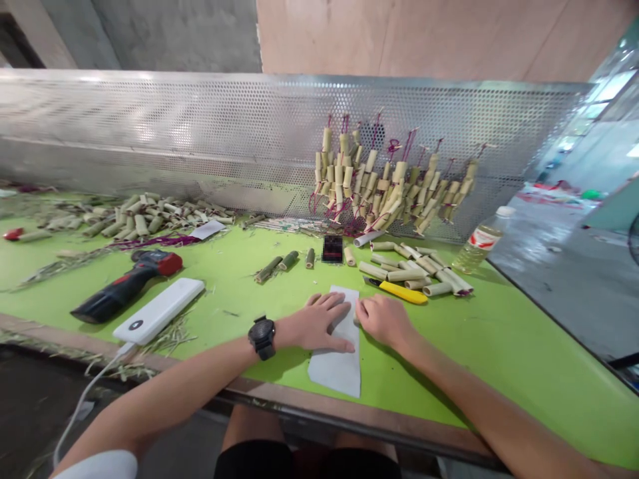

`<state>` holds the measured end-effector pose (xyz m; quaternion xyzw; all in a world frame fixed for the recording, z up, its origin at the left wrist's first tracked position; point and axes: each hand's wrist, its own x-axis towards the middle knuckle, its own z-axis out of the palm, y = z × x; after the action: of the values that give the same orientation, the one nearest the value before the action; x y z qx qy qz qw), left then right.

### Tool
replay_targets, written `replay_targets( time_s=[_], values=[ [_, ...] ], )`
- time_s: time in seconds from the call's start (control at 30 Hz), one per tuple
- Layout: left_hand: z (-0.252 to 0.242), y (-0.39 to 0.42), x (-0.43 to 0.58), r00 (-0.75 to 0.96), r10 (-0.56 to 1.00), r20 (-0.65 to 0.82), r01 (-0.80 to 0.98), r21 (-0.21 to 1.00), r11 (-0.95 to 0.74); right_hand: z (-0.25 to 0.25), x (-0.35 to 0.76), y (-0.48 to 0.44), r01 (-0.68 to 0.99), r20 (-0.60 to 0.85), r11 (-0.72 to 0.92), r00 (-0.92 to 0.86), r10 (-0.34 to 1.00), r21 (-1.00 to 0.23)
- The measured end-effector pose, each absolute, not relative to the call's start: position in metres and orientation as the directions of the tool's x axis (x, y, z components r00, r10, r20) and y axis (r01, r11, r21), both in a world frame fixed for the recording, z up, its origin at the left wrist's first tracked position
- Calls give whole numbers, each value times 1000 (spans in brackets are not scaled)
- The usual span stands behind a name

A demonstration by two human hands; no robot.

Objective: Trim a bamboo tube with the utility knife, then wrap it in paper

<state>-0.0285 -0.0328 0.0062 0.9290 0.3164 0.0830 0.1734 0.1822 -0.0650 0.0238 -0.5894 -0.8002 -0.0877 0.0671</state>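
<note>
My left hand [324,324] lies flat with fingers spread on a pale paper-like sheet [339,379] near the table's front edge, with a black watch [262,336] on its wrist. Just past the sheet's right edge, my right hand [383,319] is closed around a small bamboo piece [356,315], mostly covered by the fingers. Above the right hand lies a yellow utility knife [403,292] with its dark tip pointing left. Cut bamboo tubes [407,275] lie loosely piled behind the knife. A single short tube [349,257] stands apart, beyond the sheet.
Bamboo strings with purple cord [344,176] hang on the perforated metal panel [224,126]. At left are a cordless drill [134,279], a white power bank [160,309] with a cable, and a bamboo heap [140,216]. A bottle [482,243] stands right; a small dark device [332,249] sits centrally.
</note>
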Motion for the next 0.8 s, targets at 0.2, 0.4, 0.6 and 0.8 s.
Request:
replay_targets(
  time_s=[0.2,0.4,0.6,0.8],
  values=[
    [9,-34,-29,788,614,41,557,377,-740,23,183,-65,934,151,357,-353,923,-2],
    [5,-32,-29,788,614,41,558,371,-742,23,180,-67,922,152,386,-377,913,-28],
    [6,-33,-28,779,625,45,566,377,-733,27,181,-67,966,137,259,-260,956,22],
    [10,-35,-28,787,617,27,565,373,-736,26,175,-76,914,158,404,-394,905,-38]
  ],
)
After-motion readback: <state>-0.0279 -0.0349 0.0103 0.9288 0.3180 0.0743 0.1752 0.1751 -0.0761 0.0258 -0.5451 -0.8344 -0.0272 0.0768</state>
